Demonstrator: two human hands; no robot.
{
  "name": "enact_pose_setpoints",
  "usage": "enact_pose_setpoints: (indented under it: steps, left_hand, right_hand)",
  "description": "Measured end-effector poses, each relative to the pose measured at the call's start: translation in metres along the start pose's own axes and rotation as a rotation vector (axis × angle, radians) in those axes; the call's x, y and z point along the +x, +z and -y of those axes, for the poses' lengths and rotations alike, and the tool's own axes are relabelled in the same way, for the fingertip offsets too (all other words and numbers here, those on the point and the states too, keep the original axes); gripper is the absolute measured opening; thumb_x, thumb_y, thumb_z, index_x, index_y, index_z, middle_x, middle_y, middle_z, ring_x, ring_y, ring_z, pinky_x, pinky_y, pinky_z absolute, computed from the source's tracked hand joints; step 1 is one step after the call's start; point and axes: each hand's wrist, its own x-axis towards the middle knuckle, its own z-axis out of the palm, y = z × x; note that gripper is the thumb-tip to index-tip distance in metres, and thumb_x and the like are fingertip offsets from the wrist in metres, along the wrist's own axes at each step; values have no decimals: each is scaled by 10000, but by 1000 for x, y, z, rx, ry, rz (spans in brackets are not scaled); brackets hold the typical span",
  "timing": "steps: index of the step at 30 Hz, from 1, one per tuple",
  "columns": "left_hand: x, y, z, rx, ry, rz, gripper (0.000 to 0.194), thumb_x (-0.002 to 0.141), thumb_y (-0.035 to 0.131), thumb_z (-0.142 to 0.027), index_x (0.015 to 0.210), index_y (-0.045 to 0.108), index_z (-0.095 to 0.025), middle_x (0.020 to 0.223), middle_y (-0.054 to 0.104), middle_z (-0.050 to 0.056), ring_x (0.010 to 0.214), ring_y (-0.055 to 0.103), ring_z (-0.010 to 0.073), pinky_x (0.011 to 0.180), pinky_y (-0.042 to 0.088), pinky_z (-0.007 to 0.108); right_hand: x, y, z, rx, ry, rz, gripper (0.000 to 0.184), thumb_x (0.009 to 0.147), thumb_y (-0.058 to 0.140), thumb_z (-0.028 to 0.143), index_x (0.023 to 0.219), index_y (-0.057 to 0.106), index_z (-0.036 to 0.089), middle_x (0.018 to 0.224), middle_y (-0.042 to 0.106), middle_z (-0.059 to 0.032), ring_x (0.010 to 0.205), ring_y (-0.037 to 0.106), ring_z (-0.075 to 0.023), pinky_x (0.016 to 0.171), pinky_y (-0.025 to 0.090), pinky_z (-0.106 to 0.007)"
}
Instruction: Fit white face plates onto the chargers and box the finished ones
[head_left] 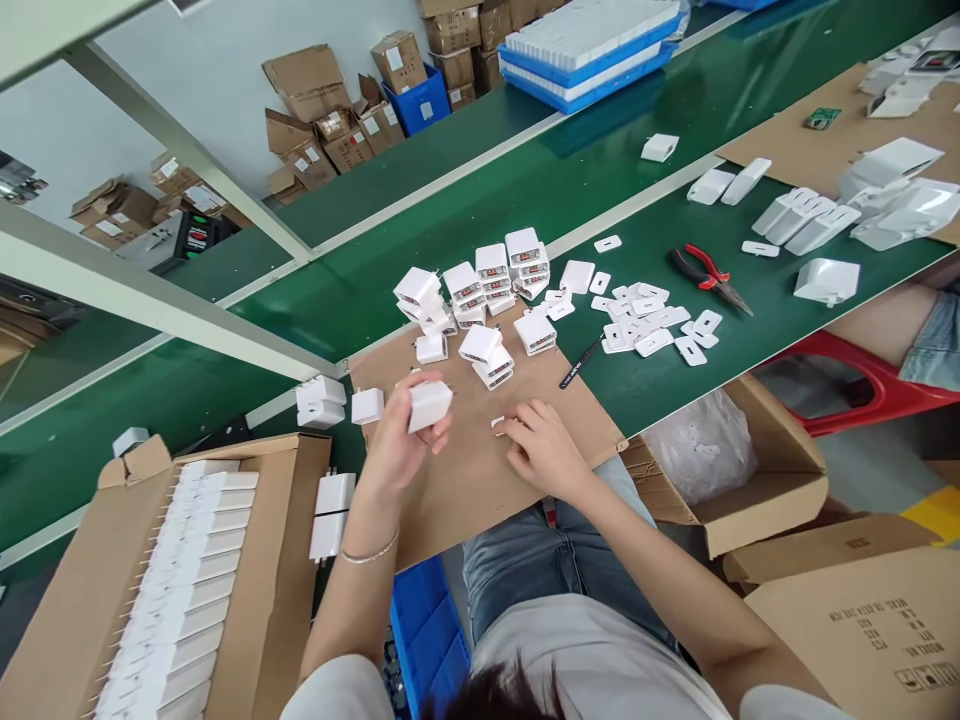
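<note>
My left hand [397, 440] is closed around a white charger housing [430, 405], lifted above a brown cardboard sheet [457, 500]. Low over the same sheet, my right hand [541, 447] pinches a small white cover plate [497, 424], mostly hidden by the fingers. Beyond both hands stand stacked white chargers [465, 285], their open ends showing parts inside. Two more chargers [486, 358] are piled nearer to me. A heap of flat white plates with slots [637, 315] lies to the right, with black tweezers [580, 362] beside it.
Red-handled pliers [710, 275] lie on the green bench at right. A carton [180, 590] filled with chargers in rows stands at left. A bench post [150, 290] slants across the left side. Blue trays [589, 70] sit at the back. Another person's knee [930, 335] shows at right.
</note>
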Motion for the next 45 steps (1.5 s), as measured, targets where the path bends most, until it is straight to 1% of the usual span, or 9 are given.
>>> enact_pose_setpoints:
  steps: [3, 6, 11, 21, 26, 30, 33, 38, 45]
  left_hand:
    - [-7, 8, 13, 186, -94, 75, 476, 939, 582, -636, 1096, 692, -201, 732, 590, 22, 564, 492, 116, 463, 408, 217]
    - [-7, 8, 21, 321, -162, 118, 651, 999, 325, -704, 1110, 712, -193, 606, 501, 2, 535, 468, 142, 470, 409, 246]
    - [-11, 6, 28, 543, -150, 73, 762, 997, 179, -731, 1105, 748, -236, 648, 556, 26, 553, 469, 170, 494, 399, 284]
    - [-18, 14, 25, 699, -104, 30, 709, 1020, 212, -694, 1096, 766, -258, 969, 723, 76, 884, 631, 258, 670, 485, 337]
    - [-14, 13, 25, 686, -102, 53, 651, 1043, 236, -633, 1079, 762, -252, 974, 716, 84, 937, 647, 271, 722, 522, 361]
    - [-11, 5, 32, 712, -33, 163, 376, 987, 549, -493, 1254, 687, -267, 1174, 675, 93, 1049, 639, 275, 835, 559, 375]
    - [-11, -1, 44, 809, 4, 231, 556, 873, 690, -259, 1413, 561, -295, 1262, 587, 102, 1030, 632, 254, 874, 577, 388]
    - [-11, 3, 54, 827, 64, 80, 539, 869, 646, -170, 1382, 539, -296, 1219, 521, 96, 1040, 604, 246, 851, 598, 384]
    - [-15, 16, 39, 771, 220, -40, 492, 876, 726, -242, 1323, 530, -302, 1240, 497, 85, 1087, 575, 236, 908, 580, 375]
  right_hand:
    - [1, -2, 3, -39, 129, -33, 296, 826, 580, 83, 1082, 693, 179, 1058, 640, -96, 999, 526, -276, 868, 441, -419]
    - [2, -3, 4, -73, 222, -27, 320, 838, 618, 159, 1149, 691, 182, 1112, 634, -110, 1043, 539, -295, 893, 434, -428]
    - [3, -2, 2, -85, 246, 21, 308, 865, 645, 197, 1167, 699, 211, 1149, 631, -105, 1086, 556, -302, 905, 426, -428]
    - [2, -1, -2, -17, 260, -24, 191, 903, 677, 243, 1090, 690, 206, 1070, 667, -79, 1035, 591, -280, 872, 433, -419]
    - [3, 0, -2, -22, 269, -43, 199, 908, 660, 231, 1102, 676, 184, 1094, 658, -105, 1041, 576, -303, 910, 455, -449]
    - [2, 0, -2, 14, 275, -97, 300, 909, 612, 184, 1208, 638, 178, 1154, 626, -128, 1091, 549, -312, 952, 474, -463]
    - [2, -1, -2, 44, 298, -117, 335, 902, 587, 161, 1235, 616, 188, 1178, 613, -132, 1120, 542, -319, 963, 481, -476]
    - [2, -3, -2, 84, 315, -128, 296, 903, 578, 159, 1193, 628, 195, 1155, 617, -125, 1104, 552, -313, 961, 488, -479]
    - [2, -4, -3, 108, 305, -138, 206, 907, 574, 156, 1083, 668, 206, 1102, 611, -118, 1064, 560, -303, 929, 495, -471]
